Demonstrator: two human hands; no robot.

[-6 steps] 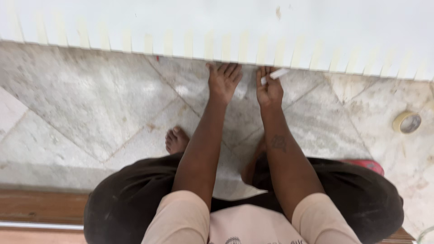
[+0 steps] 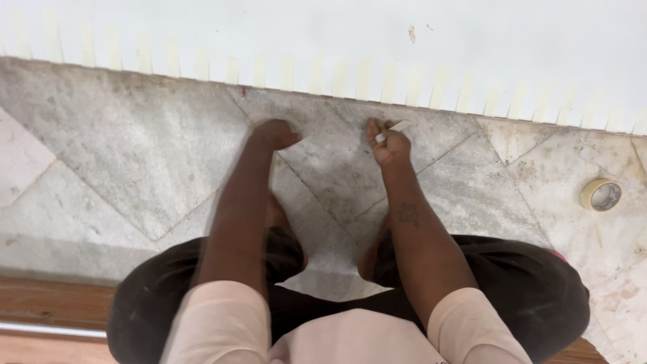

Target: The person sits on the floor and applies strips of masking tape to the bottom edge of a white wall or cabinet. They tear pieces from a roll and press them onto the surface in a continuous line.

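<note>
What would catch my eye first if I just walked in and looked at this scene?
Probably the long row of short masking tape strips running along the edge of the white sheet at the top. Below it, the right hand pinches a small tape piece over the marble floor; a tape roll lies far right.

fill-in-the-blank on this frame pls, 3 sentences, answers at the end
1. The right hand holds a short strip of ____.
2. The masking tape roll lies on the ____ floor.
3. The left hand is held over the floor, ____ of the right hand.

Missing words: tape; marble; left
</note>
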